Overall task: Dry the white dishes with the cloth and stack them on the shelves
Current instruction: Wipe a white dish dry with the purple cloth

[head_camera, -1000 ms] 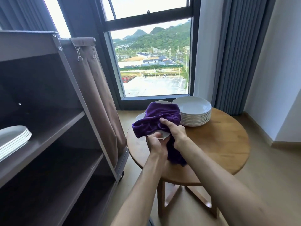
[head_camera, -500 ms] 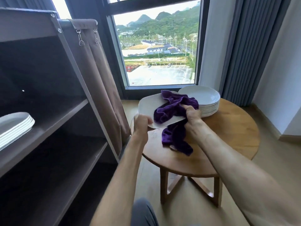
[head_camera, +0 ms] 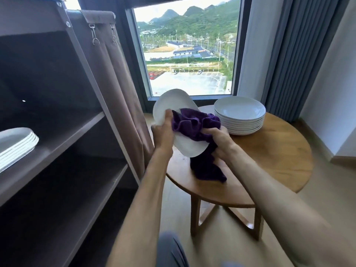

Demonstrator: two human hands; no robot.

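Behind our hands we've got a big window (head_camera: 188, 51) with hills outside, grey curtains (head_camera: 300, 54) on the right. Round wooden desk (head_camera: 269, 157) carries a stack of white dishes (head_camera: 239, 116), and the shelves (head_camera: 63, 135) on our left hold another pile of plates (head_camera: 16, 143). Left hand (head_camera: 163, 132) grips one tilted white dish (head_camera: 173, 105) by its rim, fingers curled over the edge. Right hand (head_camera: 219, 141) is bunched tight round the purple cloth (head_camera: 194, 124), which sits on the dish's face and hangs below it.
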